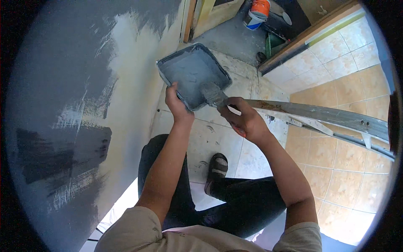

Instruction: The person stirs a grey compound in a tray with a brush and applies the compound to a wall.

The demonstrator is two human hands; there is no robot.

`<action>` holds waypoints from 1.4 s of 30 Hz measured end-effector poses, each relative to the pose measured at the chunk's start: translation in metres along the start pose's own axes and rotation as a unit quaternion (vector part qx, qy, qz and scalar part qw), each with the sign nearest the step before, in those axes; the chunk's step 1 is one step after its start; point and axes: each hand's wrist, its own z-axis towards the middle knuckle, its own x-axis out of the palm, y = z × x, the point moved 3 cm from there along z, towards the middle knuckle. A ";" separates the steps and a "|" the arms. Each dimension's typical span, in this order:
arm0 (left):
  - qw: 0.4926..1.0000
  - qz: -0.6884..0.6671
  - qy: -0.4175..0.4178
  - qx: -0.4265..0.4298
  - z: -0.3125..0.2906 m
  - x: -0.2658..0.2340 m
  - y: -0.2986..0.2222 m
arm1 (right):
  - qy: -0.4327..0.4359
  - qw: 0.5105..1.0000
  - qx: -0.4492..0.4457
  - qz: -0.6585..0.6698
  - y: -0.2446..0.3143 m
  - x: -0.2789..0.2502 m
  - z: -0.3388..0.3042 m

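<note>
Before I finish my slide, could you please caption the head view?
The left hand holds a tray of gray paint; the right hand holds a brush over it.

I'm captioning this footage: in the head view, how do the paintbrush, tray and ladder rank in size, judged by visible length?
1. Ladder
2. Tray
3. Paintbrush, partly hidden

A tiled room I'm in, half painted, perhaps in a home.
The wall (90, 25) on my left is patchy with grey; my paint tray (217, 63), a metal ladder (327, 114), smudged floor tiles (216, 140), beige wall tiles (346, 185) and buckets (253, 21) fit that.
</note>
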 end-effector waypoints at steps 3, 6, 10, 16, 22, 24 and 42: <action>1.000 -0.016 -0.013 -0.009 -0.001 0.003 0.004 | -0.009 1.000 0.009 -0.029 0.001 -0.004 -0.013; 1.000 -0.004 -0.028 0.002 -0.002 0.000 -0.001 | 0.028 0.989 0.129 0.066 -0.007 -0.001 -0.026; 0.998 0.025 -0.042 0.027 0.005 -0.009 -0.006 | -0.010 1.000 0.002 -0.004 0.003 -0.019 -0.022; 0.997 0.023 -0.057 0.055 0.015 -0.015 -0.022 | 0.035 0.998 -0.042 0.016 0.014 -0.036 -0.014; 0.996 0.044 -0.021 0.072 0.011 -0.012 -0.020 | -0.170 0.981 0.054 0.076 0.019 -0.063 -0.001; 0.997 0.046 -0.007 0.066 0.007 -0.011 -0.016 | -0.225 0.950 0.146 0.158 0.006 -0.046 -0.002; 0.999 0.025 0.022 0.013 -0.015 -0.006 0.013 | -0.361 0.580 0.399 0.612 -0.052 0.045 -0.019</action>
